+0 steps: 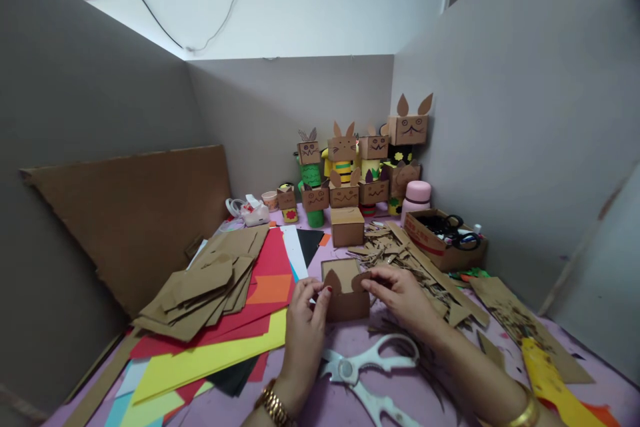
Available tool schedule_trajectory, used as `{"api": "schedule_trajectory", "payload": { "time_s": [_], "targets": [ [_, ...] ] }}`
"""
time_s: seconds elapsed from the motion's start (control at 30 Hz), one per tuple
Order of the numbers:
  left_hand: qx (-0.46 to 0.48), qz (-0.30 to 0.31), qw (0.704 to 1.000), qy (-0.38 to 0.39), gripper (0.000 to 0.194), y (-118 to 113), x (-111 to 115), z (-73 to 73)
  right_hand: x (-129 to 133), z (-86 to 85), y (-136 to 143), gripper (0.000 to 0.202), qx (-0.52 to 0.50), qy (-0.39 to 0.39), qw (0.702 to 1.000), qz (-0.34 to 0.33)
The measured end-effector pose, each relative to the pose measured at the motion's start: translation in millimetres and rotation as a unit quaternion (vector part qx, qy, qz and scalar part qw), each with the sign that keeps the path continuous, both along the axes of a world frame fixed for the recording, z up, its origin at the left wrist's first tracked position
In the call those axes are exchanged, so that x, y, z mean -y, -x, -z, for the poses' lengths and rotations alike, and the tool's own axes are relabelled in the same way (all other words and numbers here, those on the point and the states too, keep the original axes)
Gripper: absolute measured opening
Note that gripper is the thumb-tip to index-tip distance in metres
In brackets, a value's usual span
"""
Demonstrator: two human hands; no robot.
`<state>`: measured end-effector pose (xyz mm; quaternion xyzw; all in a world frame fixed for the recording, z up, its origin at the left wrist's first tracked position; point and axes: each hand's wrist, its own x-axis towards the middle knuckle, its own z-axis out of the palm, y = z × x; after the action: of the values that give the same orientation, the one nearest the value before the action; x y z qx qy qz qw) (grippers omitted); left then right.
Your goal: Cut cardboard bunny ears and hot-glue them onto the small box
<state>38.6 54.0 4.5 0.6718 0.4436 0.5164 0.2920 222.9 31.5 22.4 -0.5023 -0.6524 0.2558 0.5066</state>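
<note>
white plastic-handled scissors point(346, 369) lie splayed before a small brown cardboard box point(347, 308), at whose edge the left hand point(304, 320) touches one leaf-shaped brown cardboard piece point(332, 281) (whether gripping, i cannot tell) and the right hand point(403, 290) pinches its match point(357, 283), apparently positioning, which calls for steadiness.

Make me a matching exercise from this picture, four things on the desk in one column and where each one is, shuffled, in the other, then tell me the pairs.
Things
1. White scissors
2. Small cardboard box
3. Pink flask
4. Long yellow sheet

Places
A. Toward the back, next to the supply box
B. Between the forearms, handles spread
C. To the left of the left hand
D. Between the left hand and right hand

Pairs: 1-B, 2-D, 3-A, 4-C
</note>
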Motion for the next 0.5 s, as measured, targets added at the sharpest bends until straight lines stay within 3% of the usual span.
{"api": "schedule_trajectory", "payload": {
  "time_s": [0.27,0.5],
  "targets": [
    [0.089,-0.009,0.995,0.051,0.025,-3.2,-0.4,2.4,0.4,0.8,0.8,0.020,-0.003,-0.010,1.000,0.014],
    [0.109,-0.002,0.992,0.062,0.023,-3.5,-0.5,2.9,-0.7,4.8,2.7,0.021,-0.010,-0.016,1.000,0.019]
  ]
}}
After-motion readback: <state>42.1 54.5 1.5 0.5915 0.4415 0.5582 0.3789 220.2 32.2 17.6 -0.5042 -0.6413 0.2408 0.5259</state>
